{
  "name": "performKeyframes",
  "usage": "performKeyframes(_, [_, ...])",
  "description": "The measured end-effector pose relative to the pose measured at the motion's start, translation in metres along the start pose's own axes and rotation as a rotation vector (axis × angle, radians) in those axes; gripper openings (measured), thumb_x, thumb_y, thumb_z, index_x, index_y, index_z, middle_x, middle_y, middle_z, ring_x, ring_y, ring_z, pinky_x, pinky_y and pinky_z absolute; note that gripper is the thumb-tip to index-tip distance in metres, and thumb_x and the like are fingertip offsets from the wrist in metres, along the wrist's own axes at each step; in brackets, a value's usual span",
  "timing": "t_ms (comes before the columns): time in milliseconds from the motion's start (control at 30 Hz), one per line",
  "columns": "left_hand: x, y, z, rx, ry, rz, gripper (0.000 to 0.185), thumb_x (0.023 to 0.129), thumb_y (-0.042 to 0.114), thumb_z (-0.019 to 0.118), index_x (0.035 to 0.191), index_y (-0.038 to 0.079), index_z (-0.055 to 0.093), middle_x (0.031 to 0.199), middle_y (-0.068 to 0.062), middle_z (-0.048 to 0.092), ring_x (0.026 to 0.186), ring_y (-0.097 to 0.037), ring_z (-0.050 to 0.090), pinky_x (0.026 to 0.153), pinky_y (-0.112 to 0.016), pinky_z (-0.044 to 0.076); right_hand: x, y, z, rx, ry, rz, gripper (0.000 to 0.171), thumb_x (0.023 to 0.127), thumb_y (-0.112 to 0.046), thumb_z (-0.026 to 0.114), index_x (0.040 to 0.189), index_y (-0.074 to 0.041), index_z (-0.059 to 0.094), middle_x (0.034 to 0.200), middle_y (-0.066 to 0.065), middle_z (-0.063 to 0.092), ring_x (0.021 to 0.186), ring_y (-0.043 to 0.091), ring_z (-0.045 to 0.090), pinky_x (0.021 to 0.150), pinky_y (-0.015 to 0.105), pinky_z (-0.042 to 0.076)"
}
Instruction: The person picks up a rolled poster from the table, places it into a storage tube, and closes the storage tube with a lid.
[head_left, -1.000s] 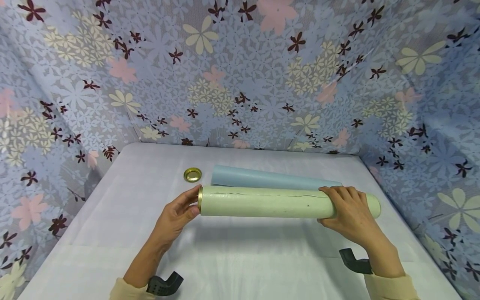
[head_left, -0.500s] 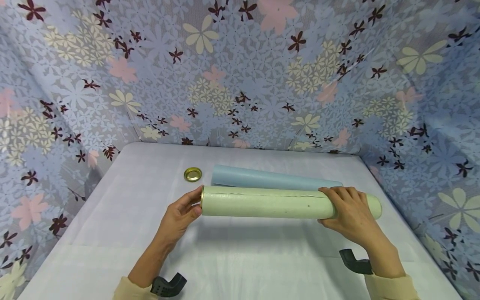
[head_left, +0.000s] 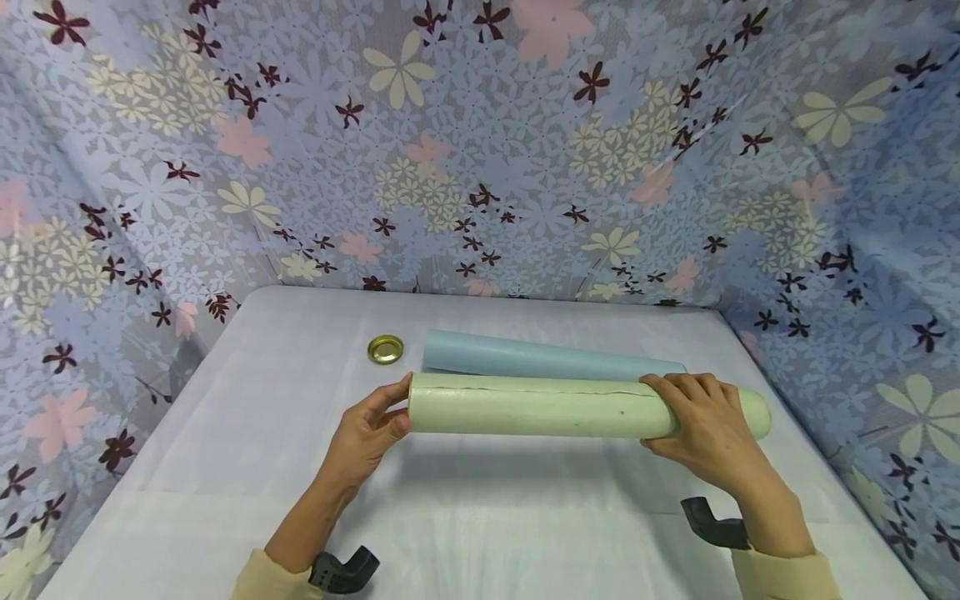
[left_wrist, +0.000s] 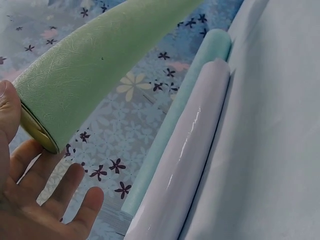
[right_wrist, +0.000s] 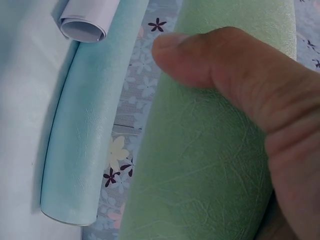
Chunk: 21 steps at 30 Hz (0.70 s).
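Your right hand [head_left: 705, 433] wraps the green tube [head_left: 532, 406] above the counter [head_left: 465, 525]; your left hand [head_left: 363, 429] pinches its gold-edged end [left_wrist: 36, 128], which seems capped. One gold lid [head_left: 386, 350] lies loose beyond, apparently not yet fitted.

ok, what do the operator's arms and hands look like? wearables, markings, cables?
Left hand and right hand: no gloves. Plain beige left sleeve and right sleeve. Each wrist has a bent black attachment; the left attachment shows small dots or holes, the right attachment looks plain. No cables visible.
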<state>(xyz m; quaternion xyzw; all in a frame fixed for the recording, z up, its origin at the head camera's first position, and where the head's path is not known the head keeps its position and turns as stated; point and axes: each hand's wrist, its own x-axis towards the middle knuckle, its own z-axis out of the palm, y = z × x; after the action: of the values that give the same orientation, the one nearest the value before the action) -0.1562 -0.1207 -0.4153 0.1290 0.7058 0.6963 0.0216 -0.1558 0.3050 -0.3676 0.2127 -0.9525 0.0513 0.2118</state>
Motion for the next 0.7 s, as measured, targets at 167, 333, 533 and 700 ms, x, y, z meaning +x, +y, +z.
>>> performKeyframes(167, [-0.002, 0.002, 0.0, 0.039, 0.002, -0.023, 0.052, 0.089, 0.023, 0.063, 0.138, 0.015, 0.047, 0.143, -0.006, 0.047, 0.121, -0.028, 0.054, 0.09, -0.024, 0.05, -0.001, 0.001, -0.004, 0.0, -0.006, 0.001, 0.084, 0.052, -0.028, 0.09, 0.126, -0.019, 0.052, 0.11, 0.012, 0.059, 0.1, 0.036, 0.047, 0.084, 0.056, 0.031])
performKeyframes(333, [-0.004, 0.005, -0.003, 0.069, -0.039, -0.001, 0.053, 0.089, 0.021, 0.063, 0.14, 0.017, 0.045, 0.143, -0.006, 0.047, 0.12, -0.021, 0.053, 0.09, -0.025, 0.05, -0.004, 0.0, -0.008, 0.004, -0.006, 0.014, 0.084, 0.052, -0.029, 0.089, 0.127, -0.018, 0.053, 0.11, 0.013, 0.058, 0.1, 0.036, 0.047, 0.085, 0.056, 0.03])
performKeyframes(533, [-0.004, 0.012, -0.008, 0.18, -0.069, 0.129, 0.056, 0.089, 0.013, 0.064, 0.14, 0.022, 0.043, 0.145, 0.0, 0.045, 0.126, -0.016, 0.048, 0.1, -0.028, 0.045, -0.007, 0.0, -0.01, -0.004, 0.004, 0.011, 0.085, 0.051, -0.03, 0.089, 0.126, -0.018, 0.053, 0.11, 0.013, 0.058, 0.1, 0.036, 0.047, 0.084, 0.056, 0.031])
performKeyframes(700, [-0.005, 0.028, -0.003, 0.357, -0.007, 0.262, 0.069, 0.084, 0.014, 0.071, 0.143, 0.028, 0.038, 0.145, 0.005, 0.043, 0.132, -0.014, 0.043, 0.106, -0.033, 0.039, -0.008, 0.0, -0.012, -0.007, 0.013, 0.001, 0.085, 0.05, -0.031, 0.089, 0.126, -0.018, 0.053, 0.108, 0.013, 0.058, 0.1, 0.037, 0.047, 0.083, 0.055, 0.031])
